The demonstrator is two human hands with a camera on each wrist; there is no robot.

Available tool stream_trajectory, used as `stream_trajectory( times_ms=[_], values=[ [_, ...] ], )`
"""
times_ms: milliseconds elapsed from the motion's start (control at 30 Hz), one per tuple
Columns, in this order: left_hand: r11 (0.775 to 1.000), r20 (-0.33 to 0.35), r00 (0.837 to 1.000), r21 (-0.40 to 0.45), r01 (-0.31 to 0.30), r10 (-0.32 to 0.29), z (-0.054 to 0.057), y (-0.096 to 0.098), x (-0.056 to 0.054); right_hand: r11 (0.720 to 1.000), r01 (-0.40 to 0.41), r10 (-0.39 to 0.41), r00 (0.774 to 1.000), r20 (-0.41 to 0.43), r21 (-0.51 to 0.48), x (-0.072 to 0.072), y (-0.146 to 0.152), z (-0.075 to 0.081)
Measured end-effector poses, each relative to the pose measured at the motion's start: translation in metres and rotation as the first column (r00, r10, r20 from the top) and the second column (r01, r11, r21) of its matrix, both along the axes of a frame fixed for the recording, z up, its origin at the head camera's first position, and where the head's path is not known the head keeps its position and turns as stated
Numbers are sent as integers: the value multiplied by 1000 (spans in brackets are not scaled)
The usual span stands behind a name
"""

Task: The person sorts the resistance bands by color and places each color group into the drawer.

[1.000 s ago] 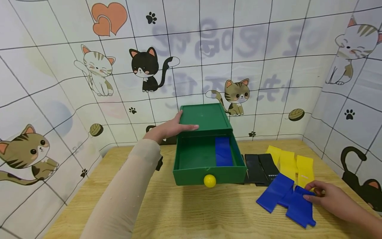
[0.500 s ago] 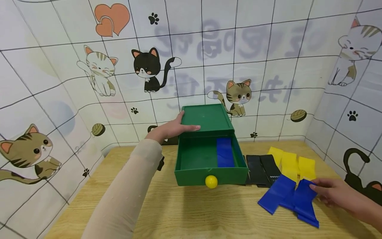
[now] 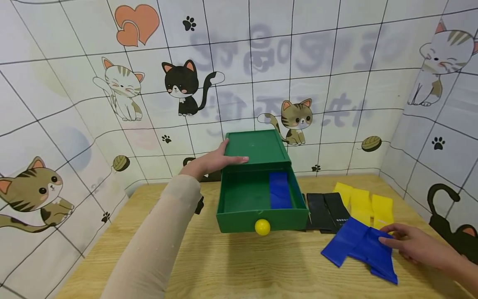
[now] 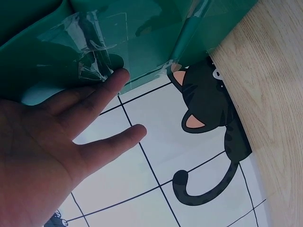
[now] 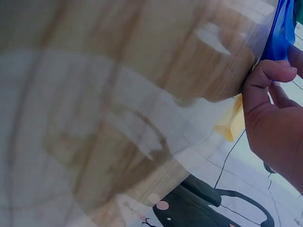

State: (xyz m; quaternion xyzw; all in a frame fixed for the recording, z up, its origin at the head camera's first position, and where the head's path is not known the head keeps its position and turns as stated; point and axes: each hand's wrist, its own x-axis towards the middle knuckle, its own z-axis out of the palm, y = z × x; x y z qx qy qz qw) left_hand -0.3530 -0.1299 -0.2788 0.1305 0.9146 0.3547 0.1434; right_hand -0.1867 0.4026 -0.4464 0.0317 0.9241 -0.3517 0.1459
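Note:
A green box (image 3: 257,145) stands at the back of the table, its drawer (image 3: 239,223) pulled out and fitted with a yellow ball knob (image 3: 262,227). Along the drawer's right side lies a flat blue strip (image 3: 280,191). My left hand (image 3: 210,162) rests on the box's left top edge, thumb and fingers spread; the left wrist view has its fingers (image 4: 111,85) straight by the taped green side (image 4: 156,28). On the right, my right hand (image 3: 416,245) pinches the edge of a blue plastic sheet (image 3: 373,251), which overlaps another blue sheet (image 3: 343,241) on the table.
Black flat pieces (image 3: 323,211) lie just right of the drawer. Several yellow sheets (image 3: 360,203) lie behind the blue ones. A cat-printed, tiled-pattern backdrop (image 3: 239,83) encloses the wooden table (image 3: 239,265) at the back and sides.
My right hand lifted and folded the blue sheet's edge, then brought it lower, so the sheet now lies flatter. The left hand, box and drawer stay as they were.

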Motion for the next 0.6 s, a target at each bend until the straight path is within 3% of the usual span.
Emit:
stream_trajectory(
  times_ms=[333, 600],
  values=[
    [1000, -2, 1000, 6, 2, -2, -1, -2, 0, 999, 48, -48, 999, -6, 5, -4, 1, -6],
    [1000, -3, 1000, 2, 1, -1, -2, -2, -1, 999, 51, -51, 999, 1, 6, -2, -2, -2]
  ],
)
